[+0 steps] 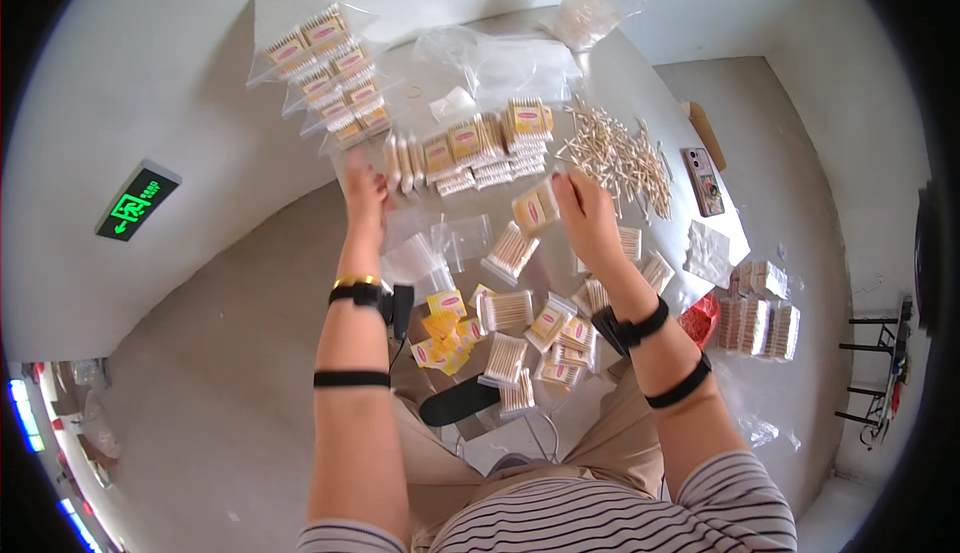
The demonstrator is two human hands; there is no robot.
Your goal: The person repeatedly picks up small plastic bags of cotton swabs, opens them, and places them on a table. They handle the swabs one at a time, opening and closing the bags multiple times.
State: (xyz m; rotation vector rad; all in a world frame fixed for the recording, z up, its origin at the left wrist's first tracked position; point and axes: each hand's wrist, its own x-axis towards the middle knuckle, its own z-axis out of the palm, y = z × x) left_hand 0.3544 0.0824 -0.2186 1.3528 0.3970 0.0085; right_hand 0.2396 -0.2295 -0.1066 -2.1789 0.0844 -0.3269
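My right hand (590, 215) grips a small clear bag of cotton swabs (535, 209) with a yellow card in it, the thumb and fingers closed on its right edge. At the left end of a row of packed swab bags (465, 145) is my left hand (366, 193); motion smears its fingers, and I cannot make out anything in it. Empty clear bags (418, 261) lie just right of my left wrist. Beyond my right hand spreads a heap of loose cotton swabs (615, 153). Closer to me are several filled swab bags (505, 310) and a pile of yellow cards (445, 333).
Large clear bags of swab packs (330, 78) stand at the far left of the table. Plastic bags (500, 65) lie at the back. A phone (704, 181) rests near the right edge. Bundled swab packs (758, 325) and a red bag (699, 320) are at the lower right.
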